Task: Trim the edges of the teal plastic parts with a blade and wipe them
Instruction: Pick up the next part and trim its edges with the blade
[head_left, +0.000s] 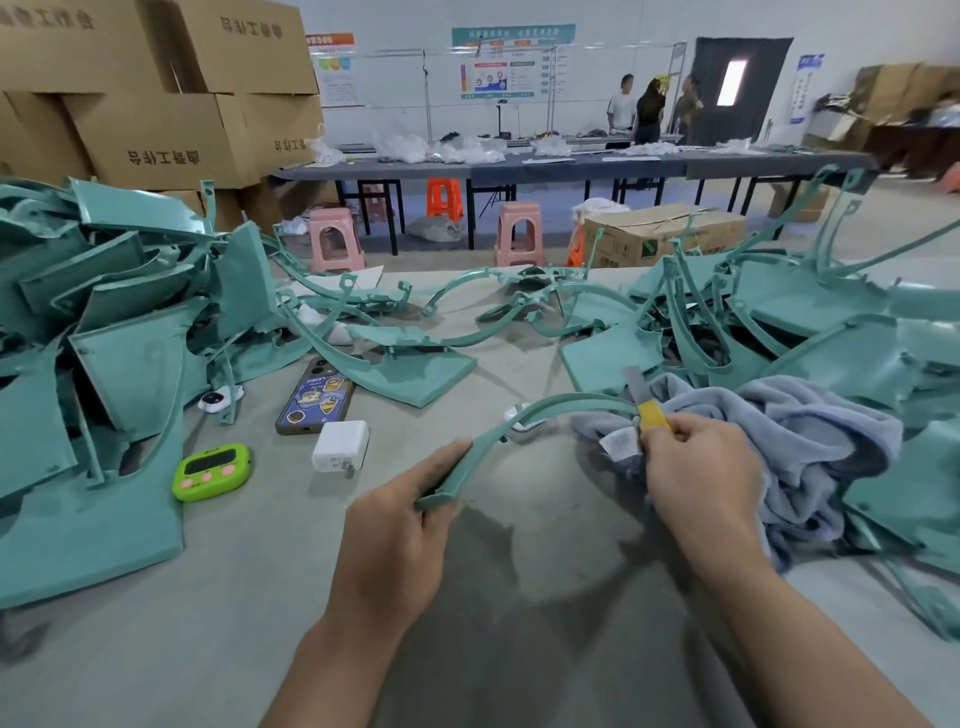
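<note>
My left hand grips the near end of a long curved teal plastic strip that arcs up and to the right above the table. My right hand pinches a small blade with a yellow handle; its grey tip points up beside the strip's far end. A crumpled blue-grey cloth lies under and right of that hand. More teal plastic parts are heaped at the left and at the right, and thin curved ones lie across the middle.
On the grey table lie a phone in a sticker case, a white charger, a green timer and a small white device. Cardboard boxes stand behind; stools, a long table and people are far off.
</note>
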